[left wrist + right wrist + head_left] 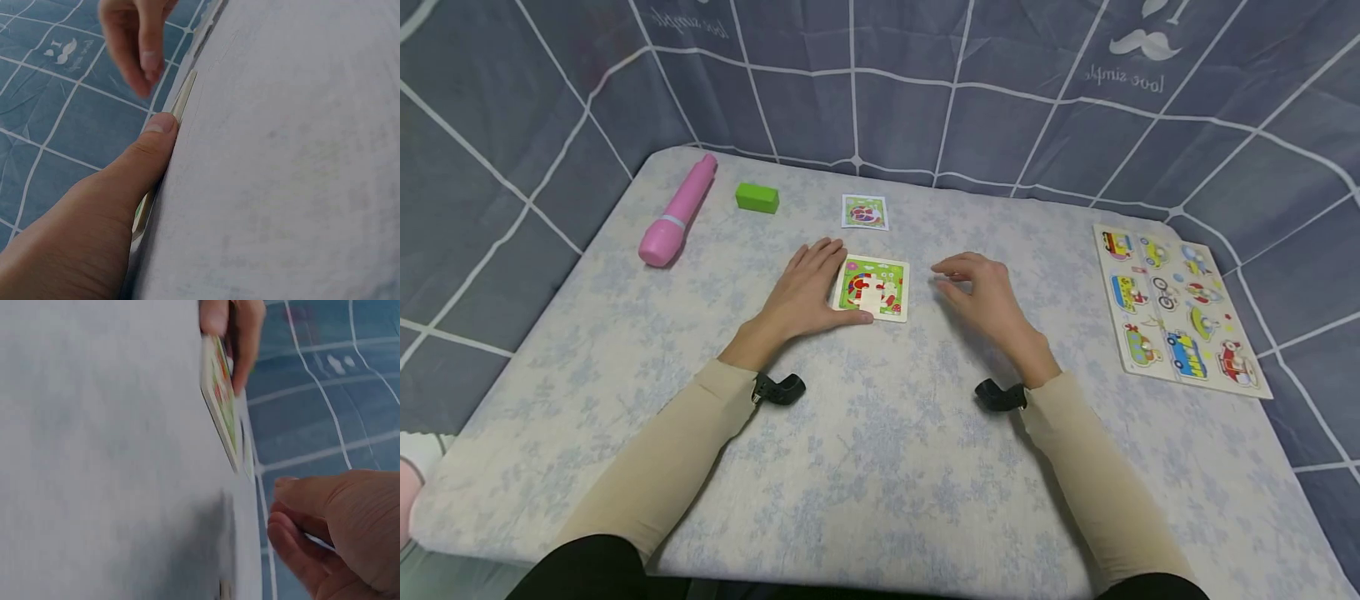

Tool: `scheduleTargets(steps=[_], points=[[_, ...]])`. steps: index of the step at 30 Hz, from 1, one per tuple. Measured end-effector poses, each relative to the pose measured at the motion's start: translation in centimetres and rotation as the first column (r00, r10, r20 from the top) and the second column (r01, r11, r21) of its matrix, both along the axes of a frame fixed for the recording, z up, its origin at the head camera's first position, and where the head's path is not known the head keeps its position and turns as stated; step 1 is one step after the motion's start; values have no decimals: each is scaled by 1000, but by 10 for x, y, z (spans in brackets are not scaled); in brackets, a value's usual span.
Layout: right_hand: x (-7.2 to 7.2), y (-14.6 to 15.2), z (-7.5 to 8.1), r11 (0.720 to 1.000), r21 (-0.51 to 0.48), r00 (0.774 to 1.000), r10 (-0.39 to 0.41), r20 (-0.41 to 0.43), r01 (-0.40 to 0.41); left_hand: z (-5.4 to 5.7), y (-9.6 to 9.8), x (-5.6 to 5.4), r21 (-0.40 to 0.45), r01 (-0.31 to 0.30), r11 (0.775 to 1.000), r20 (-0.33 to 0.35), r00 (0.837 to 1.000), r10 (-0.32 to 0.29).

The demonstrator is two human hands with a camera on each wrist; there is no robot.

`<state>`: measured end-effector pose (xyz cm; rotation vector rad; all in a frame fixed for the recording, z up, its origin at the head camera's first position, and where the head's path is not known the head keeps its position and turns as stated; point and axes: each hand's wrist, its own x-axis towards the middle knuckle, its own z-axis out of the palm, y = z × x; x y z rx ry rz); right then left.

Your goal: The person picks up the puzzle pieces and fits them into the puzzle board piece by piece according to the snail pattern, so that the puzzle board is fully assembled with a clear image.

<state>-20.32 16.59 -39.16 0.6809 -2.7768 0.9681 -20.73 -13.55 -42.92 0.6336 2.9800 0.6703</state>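
A small square jigsaw puzzle board (pixel 874 288) lies on the table, its green picture showing pale gaps in the middle. My left hand (pixel 808 292) rests along the board's left side with fingers extended, and the thumb (pixel 150 144) touches its near edge. To the right of the board, my right hand (pixel 977 293) hovers above the cloth, fingers loosely bent. Between its thumb and fingertips (pixel 289 482) I see nothing held. Beyond the board lies a small printed picture card (pixel 865 213) with a similar green design.
A pink flashlight-shaped object (pixel 679 212) and a green block (pixel 757 198) lie at the back left. On the right is a larger peg-style board (pixel 1180 312) with several vehicle pictures. A grey-blue gridded curtain (pixel 902 125) surrounds the table's far and side edges.
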Motion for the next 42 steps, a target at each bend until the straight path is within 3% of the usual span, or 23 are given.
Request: scheduleTargets(steps=[6, 10, 17, 30, 36, 42], points=[[7, 43, -3, 993, 24, 984, -119, 130, 117, -2, 1, -1, -1, 1, 1000, 3, 1000, -1], [8, 55, -5, 992, 68, 974, -120, 194, 108, -2, 1, -1, -3, 2, 1000, 5, 1000, -2], [6, 57, -5, 991, 98, 976, -108, 187, 91, -2, 0, -2, -3, -2, 1000, 5, 1000, 3], [6, 61, -10, 985, -62, 947, -135, 291, 159, -2, -1, -1, 5, 2, 1000, 2, 1000, -2], [6, 60, -9, 980, 24, 957, -197, 213, 196, -4, -1, -1, -4, -2, 1000, 4, 1000, 2], [3, 63, -8, 980, 2, 939, -190, 288, 198, -4, 1, -2, -1, -3, 1000, 9, 1000, 3]])
